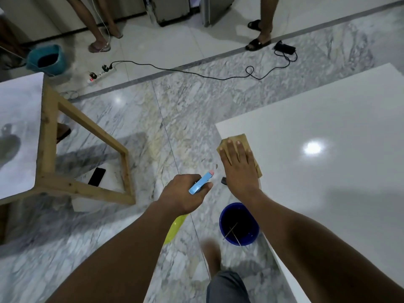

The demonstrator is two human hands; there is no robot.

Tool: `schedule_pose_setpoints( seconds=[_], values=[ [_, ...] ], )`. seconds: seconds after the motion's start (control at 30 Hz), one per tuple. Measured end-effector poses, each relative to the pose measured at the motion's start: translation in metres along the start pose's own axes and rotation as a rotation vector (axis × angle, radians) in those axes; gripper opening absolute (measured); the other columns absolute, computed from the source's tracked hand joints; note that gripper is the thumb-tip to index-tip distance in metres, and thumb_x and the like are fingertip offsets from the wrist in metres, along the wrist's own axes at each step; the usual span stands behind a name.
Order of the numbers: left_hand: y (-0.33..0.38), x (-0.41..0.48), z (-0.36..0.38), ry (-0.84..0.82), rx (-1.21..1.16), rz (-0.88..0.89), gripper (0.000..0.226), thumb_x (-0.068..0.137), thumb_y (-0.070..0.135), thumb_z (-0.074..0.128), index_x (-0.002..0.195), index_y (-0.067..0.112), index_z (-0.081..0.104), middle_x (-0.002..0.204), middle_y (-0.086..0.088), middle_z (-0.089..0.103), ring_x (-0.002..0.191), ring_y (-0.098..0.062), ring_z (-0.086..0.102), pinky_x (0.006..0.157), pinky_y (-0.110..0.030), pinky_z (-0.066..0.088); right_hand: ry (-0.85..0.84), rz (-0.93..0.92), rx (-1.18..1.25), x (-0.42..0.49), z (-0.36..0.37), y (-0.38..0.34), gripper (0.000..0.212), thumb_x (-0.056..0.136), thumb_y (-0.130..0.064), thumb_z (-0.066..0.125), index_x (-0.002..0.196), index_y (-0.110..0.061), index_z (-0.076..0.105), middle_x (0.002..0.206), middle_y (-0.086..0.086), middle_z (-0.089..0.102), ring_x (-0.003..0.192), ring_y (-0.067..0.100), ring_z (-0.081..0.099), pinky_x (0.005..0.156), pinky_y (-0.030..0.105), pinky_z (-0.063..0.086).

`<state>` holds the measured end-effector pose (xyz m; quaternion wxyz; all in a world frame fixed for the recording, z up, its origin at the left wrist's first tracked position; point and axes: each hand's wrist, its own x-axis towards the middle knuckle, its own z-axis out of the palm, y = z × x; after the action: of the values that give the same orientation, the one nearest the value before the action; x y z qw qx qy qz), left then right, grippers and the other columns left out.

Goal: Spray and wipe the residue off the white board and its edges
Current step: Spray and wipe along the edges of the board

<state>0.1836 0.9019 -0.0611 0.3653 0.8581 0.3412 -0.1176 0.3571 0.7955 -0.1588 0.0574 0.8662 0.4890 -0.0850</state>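
While the marble floor (105,232) fills most of the view, far left you've got a second white panel (18,136) lying on a bare wooden frame (86,125), with a black phone (96,176) on a low white block beneath it. Behind that, a teal bucket (47,59) and a power strip (101,75) whose black cable (181,72) snakes off across the floor.

Now your left hand (182,194): fingers curled tight around a spray bottle, the blue spray head (200,182) poking up past the knuckles and its pink tip aimed toward the board. The yellow bottle body (175,228) peeks out below your wrist.

Just right of that, a blue bucket (239,224) sits on the floor hard against the board's edge, a couple of thin sticks inside.

And your right hand (239,167) is flat, palm down, fingers straight and close together, pressing a tan cloth (242,139) onto the near left corner of the white board (328,149). The board stretches away to the right, glossy, a bright ceiling light reflected in it. I can't make out any residue on it from here.
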Motion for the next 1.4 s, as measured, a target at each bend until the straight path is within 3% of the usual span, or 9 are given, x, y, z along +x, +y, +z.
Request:
schedule_pose_setpoints(
  seconds=[0.23,0.4,0.53,0.67,0.73,0.97,1.03,1.2,1.4],
  values=[
    [0.006,-0.086,0.042,-0.007,0.071,0.022,0.044,0.104,0.055,0.056,0.070,0.027,0.053,0.064,0.004,0.052,0.058,-0.016,0.048,0.060,-0.033,0.039,0.068,-0.015,0.020,-0.121,0.020,0.011,0.074,0.093,-0.018,0.042,0.158,-0.017,0.007,0.166,0.012,-0.002,0.151,0.038,-0.003,0.121,0.056,0.011],
    [0.020,-0.184,0.100,-0.009,0.070,0.075,0.044,0.104,0.054,0.056,0.072,0.024,0.053,0.066,0.003,0.054,0.060,-0.018,0.049,0.060,-0.034,0.037,0.062,0.056,-0.002,-0.244,0.046,0.022,0.090,0.085,-0.021,0.063,0.158,-0.017,0.009,0.166,0.012,0.000,0.152,0.037,-0.003,0.121,0.054,0.012],
    [0.017,-0.267,0.156,-0.052,0.061,0.105,0.044,0.104,0.053,0.056,0.071,0.025,0.054,0.066,0.001,0.057,0.062,-0.023,0.055,0.058,-0.034,0.038,0.061,0.060,-0.018,-0.357,0.073,0.026,0.083,0.086,-0.015,0.061,0.157,-0.016,0.017,0.164,0.014,0.012,0.151,0.038,0.008,0.119,0.055,0.020],
    [0.032,-0.345,0.203,-0.081,0.014,0.131,0.043,0.104,0.051,0.058,0.068,0.028,0.052,0.074,-0.013,0.067,0.071,-0.036,0.070,0.070,-0.053,0.057,0.165,0.059,-0.075,-0.459,0.095,0.036,0.081,0.081,-0.004,0.057,0.154,-0.016,0.027,0.162,0.013,0.024,0.149,0.038,0.020,0.116,0.055,0.027],
    [0.046,-0.376,0.223,-0.106,0.033,0.164,0.044,0.104,0.050,0.059,0.066,0.031,0.049,0.068,-0.008,0.063,0.071,-0.036,0.071,0.073,-0.057,0.059,0.148,0.065,-0.073,-0.514,0.107,0.040,0.081,0.081,-0.003,0.055,0.155,-0.017,0.025,0.163,0.012,0.020,0.150,0.037,0.017,0.117,0.055,0.026],
    [0.091,-0.443,0.291,-0.149,0.070,0.274,0.038,0.106,0.047,0.058,0.073,0.027,0.059,0.063,0.005,0.052,0.058,-0.017,0.050,0.059,-0.033,0.039,0.164,0.077,-0.074,-0.662,0.132,0.050,0.071,0.087,-0.001,0.032,0.156,-0.018,0.023,0.165,0.010,0.014,0.151,0.035,0.010,0.116,0.055,0.025],
    [0.102,-0.463,0.314,-0.166,0.053,0.268,0.042,0.105,0.048,0.059,0.080,0.014,0.064,0.065,0.000,0.055,0.061,-0.023,0.054,0.062,-0.038,0.043,0.147,0.086,-0.064,-0.690,0.135,0.053,0.072,0.087,-0.001,0.035,0.156,-0.018,0.021,0.165,0.009,0.012,0.152,0.034,0.008,0.116,0.054,0.024],
    [0.116,-0.522,0.380,-0.152,-0.032,0.218,0.048,0.097,0.054,0.061,0.078,0.010,0.061,0.068,-0.013,0.064,0.070,-0.042,0.069,0.073,-0.062,0.060,0.184,0.097,-0.046,-0.765,0.148,0.060,0.070,0.089,-0.003,0.030,0.157,-0.019,0.019,0.165,0.008,0.011,0.152,0.033,0.008,0.118,0.053,0.023],
    [0.140,-0.616,0.481,-0.115,0.033,0.219,0.048,0.102,0.049,0.062,0.078,0.007,0.061,0.073,-0.020,0.068,0.070,-0.039,0.071,0.073,-0.060,0.060,0.190,0.083,-0.066,-0.906,0.179,0.075,0.066,0.093,-0.006,0.024,0.156,-0.021,0.020,0.165,0.008,0.014,0.151,0.033,0.012,0.118,0.052,0.025]
  ],
)
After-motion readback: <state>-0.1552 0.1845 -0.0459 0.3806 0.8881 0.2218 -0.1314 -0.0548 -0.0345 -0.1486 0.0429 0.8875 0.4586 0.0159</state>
